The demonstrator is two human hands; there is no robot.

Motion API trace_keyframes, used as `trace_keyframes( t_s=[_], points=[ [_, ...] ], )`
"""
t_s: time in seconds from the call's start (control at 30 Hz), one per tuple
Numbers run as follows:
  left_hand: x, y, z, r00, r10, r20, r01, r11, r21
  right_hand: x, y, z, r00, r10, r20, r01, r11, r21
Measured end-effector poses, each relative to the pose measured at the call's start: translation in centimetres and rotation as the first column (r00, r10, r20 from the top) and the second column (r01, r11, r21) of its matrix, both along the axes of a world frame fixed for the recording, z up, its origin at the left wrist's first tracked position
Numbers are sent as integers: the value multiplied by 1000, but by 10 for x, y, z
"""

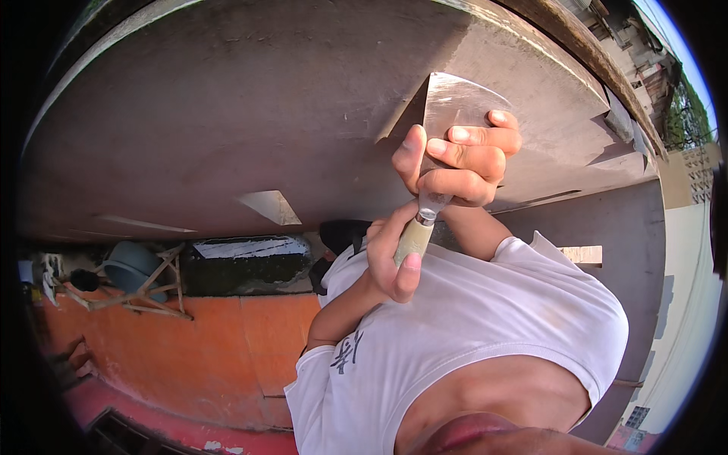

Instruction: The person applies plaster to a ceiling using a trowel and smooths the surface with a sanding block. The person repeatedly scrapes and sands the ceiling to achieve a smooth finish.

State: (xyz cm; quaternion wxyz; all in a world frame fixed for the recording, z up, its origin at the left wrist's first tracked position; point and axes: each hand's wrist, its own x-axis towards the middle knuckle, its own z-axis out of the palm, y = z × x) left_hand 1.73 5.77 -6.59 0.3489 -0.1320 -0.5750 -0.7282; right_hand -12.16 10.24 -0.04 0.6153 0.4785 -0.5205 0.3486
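A putty knife with a wide, flared metal blade is held up in front of my chest, blade pointing to the top of the view. My left hand is closed round its pale cream handle, thumb along the near side. Further up, my right hand grips the lower blade, its fingers curled across the metal and the thumb at the left edge. The blade's top edge stays uncovered and catches sunlight. The fingers hide the middle of the blade.
A broad grey-brown plastered surface spans the upper view, with sunlit patches. At left, a grey-blue basin rests on a wooden stand by an orange wall. A person's limb shows at far left. Buildings and trees stand at right.
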Motion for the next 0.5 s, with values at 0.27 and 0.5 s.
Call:
trace_keyframes(
  t_s=[0.27, 0.5],
  points=[
    [11, 2, -9, 997, -45, 61, 47, 999, -28, 6, 7, -9, 1000, -17, 11, 17, 1000, 1],
    [14, 8, -9, 997, -35, 74, 35, 999, 3, 9, 10, -14, 999, 3, 46, -2, 1000, -23]
  ],
)
